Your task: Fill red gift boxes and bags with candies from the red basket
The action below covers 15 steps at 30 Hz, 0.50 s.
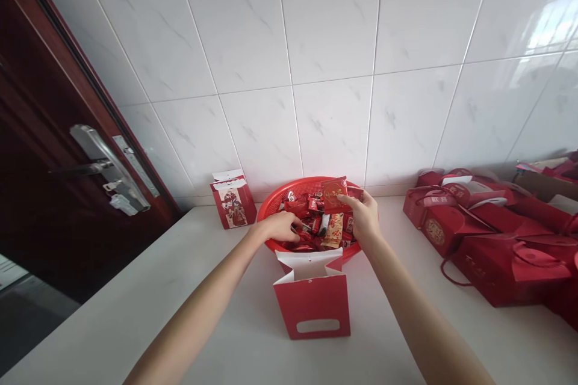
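Note:
My right hand point(365, 215) grips a flat red packet point(332, 195) with gold print, thumb on its face, over the right side of a red plastic basket point(271, 203). Small wrapped sweets point(311, 221), mostly red, fill the basket, with a gold-coloured packet point(333, 232) among them. At the basket's left side, my left hand point(284, 227) reaches down into the sweets. Its fingers are curled, and whatever they hold is hidden. Directly in front of the basket stands a red paper box point(311, 305), upright, its top open and a pale oval on its front.
Against the tiled wall, left of the basket, stands another red box point(233, 201) with a printed picture. Several closed red boxes with cord handles point(501, 264) crowd the right of the white table point(194, 264). A dark door with a metal handle point(108, 165) is at left.

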Available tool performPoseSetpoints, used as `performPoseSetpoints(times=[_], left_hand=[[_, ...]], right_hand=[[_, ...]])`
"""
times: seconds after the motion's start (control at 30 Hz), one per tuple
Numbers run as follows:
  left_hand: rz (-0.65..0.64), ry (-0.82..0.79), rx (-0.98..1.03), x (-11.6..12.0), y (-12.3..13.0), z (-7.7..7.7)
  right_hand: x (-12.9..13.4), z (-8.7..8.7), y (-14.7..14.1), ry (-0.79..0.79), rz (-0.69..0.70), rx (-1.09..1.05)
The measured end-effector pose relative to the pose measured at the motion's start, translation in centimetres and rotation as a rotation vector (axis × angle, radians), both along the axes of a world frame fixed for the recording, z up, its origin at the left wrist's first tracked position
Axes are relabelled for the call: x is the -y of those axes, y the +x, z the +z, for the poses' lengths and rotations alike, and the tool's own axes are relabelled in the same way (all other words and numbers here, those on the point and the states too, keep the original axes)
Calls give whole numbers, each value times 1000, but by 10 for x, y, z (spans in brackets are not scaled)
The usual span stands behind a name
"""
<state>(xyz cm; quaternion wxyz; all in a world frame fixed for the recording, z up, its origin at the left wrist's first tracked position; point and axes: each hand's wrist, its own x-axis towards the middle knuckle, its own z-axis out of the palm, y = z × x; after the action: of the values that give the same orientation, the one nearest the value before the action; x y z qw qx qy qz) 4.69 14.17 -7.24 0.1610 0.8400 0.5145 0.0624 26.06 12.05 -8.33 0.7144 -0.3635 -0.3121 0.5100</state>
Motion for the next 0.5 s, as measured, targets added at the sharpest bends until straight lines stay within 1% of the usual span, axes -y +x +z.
performPoseSetpoints(times=[0.1,0.17,0.37,0.5], left_hand=[[-43,-74,-33,-4,0,-2],[-57,-96,-45,-5,1,-2],[-39,-86,-45,-3,4,-1],[-26,-56,36,-1,3,-1]], right_hand=[[-1,0,0,2,4,-1],[0,0,-1,1,7,-2],[2,3,-2,-11,8,0],[4,4,-1,-21,7,17]])
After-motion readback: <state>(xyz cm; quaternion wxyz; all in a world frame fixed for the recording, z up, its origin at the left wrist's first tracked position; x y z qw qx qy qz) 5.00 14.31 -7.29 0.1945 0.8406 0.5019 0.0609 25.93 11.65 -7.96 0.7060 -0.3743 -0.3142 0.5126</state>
